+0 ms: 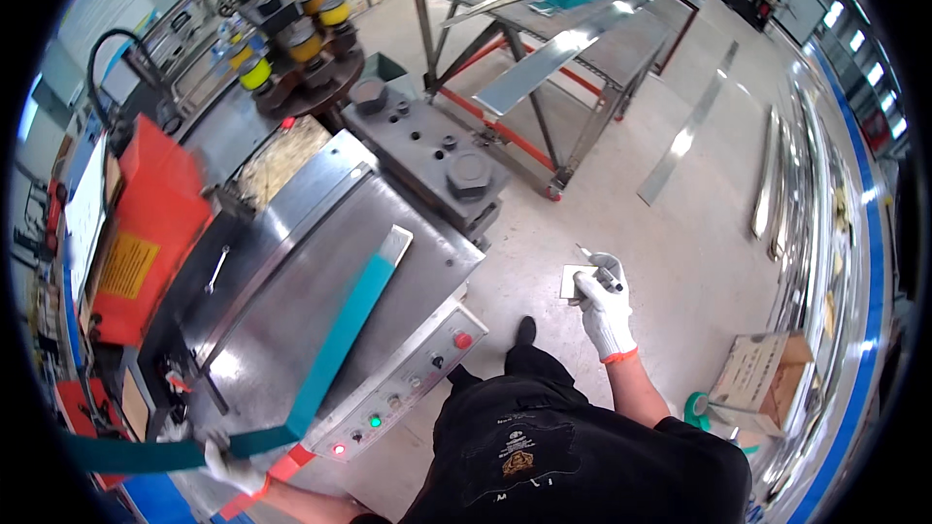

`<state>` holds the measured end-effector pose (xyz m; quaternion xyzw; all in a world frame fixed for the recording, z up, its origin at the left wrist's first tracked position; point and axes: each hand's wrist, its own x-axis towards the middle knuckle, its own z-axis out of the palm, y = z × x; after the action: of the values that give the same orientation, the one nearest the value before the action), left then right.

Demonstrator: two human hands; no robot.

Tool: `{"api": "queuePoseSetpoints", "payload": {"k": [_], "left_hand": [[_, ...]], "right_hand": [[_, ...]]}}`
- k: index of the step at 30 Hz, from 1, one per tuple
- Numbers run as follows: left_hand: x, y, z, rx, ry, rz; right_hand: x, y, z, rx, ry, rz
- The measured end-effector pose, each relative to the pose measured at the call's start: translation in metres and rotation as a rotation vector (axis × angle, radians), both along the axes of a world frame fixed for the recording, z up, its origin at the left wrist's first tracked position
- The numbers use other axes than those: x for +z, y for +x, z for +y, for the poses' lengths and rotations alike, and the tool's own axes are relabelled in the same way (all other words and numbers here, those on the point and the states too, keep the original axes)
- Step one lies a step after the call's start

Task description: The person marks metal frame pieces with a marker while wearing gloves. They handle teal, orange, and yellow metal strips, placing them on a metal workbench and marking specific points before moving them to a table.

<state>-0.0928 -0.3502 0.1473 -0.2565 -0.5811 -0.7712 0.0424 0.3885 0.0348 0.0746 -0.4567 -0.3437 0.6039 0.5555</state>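
A long strip covered in teal film [342,338], bent at an angle, lies partly across the machine's steel bed [282,296]. Its upper end is bare and silvery. My left hand [233,471], in a white glove with an orange cuff, is closed round the strip's lower left part; some fingers are hidden behind it. Off to the right, away from the machine, my gloved right hand [607,309] is closed on a pen [610,279] and a small white card [571,281]. The card sticks out to the left of the thumb.
Along the bed's near side runs a control panel [393,383] with lit buttons. A metal work table [505,24] holding more strips stands ahead. One flat strip [691,124] lies on the floor; a cardboard box [757,378] and green tape roll [696,409] are at right.
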Motion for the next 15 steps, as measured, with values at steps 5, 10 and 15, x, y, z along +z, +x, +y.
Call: {"api": "queuePoseSetpoints", "payload": {"k": [5,10,15], "left_hand": [[0.065,0.043,-0.003,-0.13,-0.188,0.078],[0.108,0.176,0.138,-0.338,0.037,0.012],[0.094,0.299,0.318,-0.322,0.258,-0.224]], "right_hand": [[0.0,0.088,0.024,-0.211,-0.024,0.017],[0.006,0.196,0.097,-0.365,0.099,0.137],[-0.015,0.338,0.165,-0.486,0.229,0.056]]}}
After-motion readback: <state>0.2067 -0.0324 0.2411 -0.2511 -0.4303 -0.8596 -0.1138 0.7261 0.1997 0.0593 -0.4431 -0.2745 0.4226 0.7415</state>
